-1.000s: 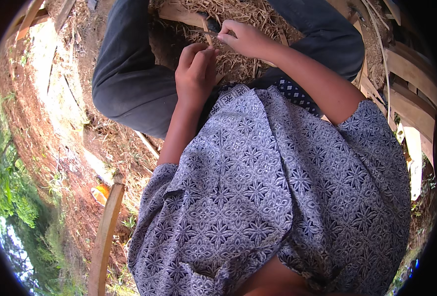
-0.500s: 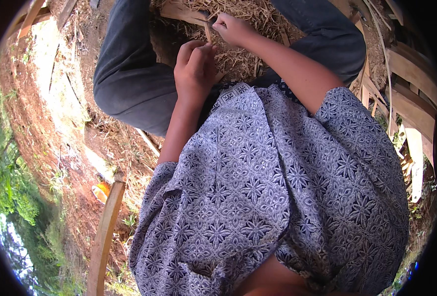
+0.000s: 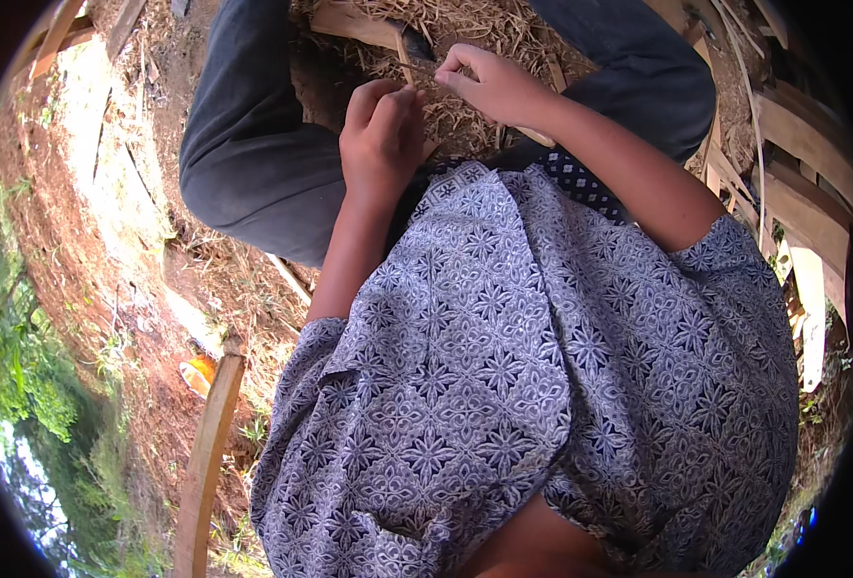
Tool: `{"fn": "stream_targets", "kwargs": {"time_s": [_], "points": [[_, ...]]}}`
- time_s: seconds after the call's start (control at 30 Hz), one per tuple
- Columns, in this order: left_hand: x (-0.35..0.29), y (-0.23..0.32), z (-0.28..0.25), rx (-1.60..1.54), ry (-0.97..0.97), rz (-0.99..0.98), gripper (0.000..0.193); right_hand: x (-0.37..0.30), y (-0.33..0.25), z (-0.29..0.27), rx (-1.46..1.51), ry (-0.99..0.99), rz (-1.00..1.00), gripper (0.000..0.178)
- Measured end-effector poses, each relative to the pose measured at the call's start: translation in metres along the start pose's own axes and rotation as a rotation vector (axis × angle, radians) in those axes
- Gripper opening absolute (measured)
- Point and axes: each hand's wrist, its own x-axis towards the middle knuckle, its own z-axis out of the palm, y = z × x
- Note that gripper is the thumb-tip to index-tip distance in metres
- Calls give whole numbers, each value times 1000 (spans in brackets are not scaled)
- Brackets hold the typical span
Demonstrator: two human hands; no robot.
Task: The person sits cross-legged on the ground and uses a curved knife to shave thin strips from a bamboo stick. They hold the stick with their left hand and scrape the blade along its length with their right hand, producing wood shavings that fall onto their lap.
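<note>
Between my bent knees, my left hand [image 3: 380,130] is closed around a thin, pale wooden strip [image 3: 402,50], which stands up past its fingertips. My right hand [image 3: 492,82] grips a knife, its narrow dark blade [image 3: 419,65] lying across the strip just above my left fingers. Most of the knife's handle is hidden by my right hand and forearm. A pale wooden end [image 3: 536,137] shows beneath that forearm; I cannot tell whether it belongs to the knife. Beyond the strip lies a flat piece of wood [image 3: 354,24].
Wood shavings [image 3: 489,24] cover the ground between my legs. Several boards [image 3: 807,173] are stacked at the right. A curved wooden post [image 3: 207,462] rises at the lower left, beside an orange object [image 3: 197,374]. Reddish earth [image 3: 70,193] stretches out on the left.
My right hand has drawn back toward me and to the right, bringing the knife blade lower along the strip. My left hand has stayed nearly still, holding the strip.
</note>
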Motion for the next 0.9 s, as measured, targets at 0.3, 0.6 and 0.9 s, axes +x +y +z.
{"fn": "stream_targets", "kwargs": {"time_s": [0.3,0.6,0.9], "points": [[1,6,0,10,4,28,16,22,17,7,-245,134,-246,27],[6,2,-7,34,77,-72,15,48,25,21,-323,199,-195,28],[7,4,-2,68,99,-47,14,62,121,11,-321,261,82,31]]}}
